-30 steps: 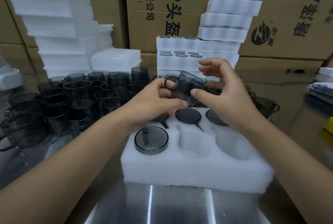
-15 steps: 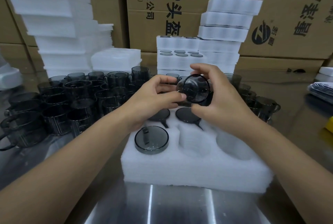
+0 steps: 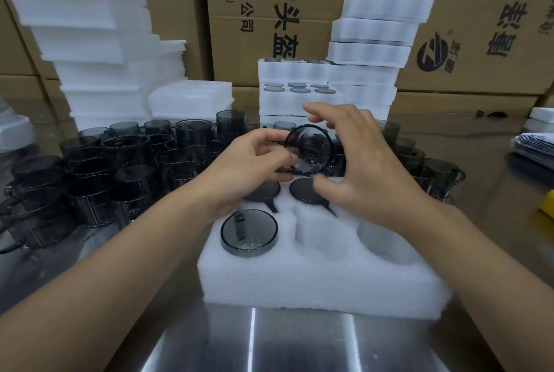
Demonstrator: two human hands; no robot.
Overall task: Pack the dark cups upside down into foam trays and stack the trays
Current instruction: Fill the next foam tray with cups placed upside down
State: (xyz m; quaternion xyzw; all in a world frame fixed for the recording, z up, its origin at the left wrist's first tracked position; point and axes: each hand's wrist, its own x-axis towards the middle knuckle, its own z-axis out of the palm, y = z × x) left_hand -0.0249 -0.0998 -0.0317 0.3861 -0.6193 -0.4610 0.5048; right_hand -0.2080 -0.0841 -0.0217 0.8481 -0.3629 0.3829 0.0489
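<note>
Three cups [image 3: 248,232] sit upside down in the tray [image 3: 299,281], centre frame. Just above it the left hand [image 3: 251,162] pinches another cup [image 3: 308,148]; the right hand [image 3: 365,168] hovers beside, fingers loosely spread, gripping nothing.

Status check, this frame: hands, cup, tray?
Left hand pinching cup above foam tray. Right hand cupped beside it, contact unclear. Two front pockets empty, nothing blocking.

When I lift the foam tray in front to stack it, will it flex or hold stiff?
Likely light and stiff: the foam tray is a thick block. Its pockets may let it bend slightly. The upside-down cup sits deep in its pocket, so it should stay put if level.
</note>
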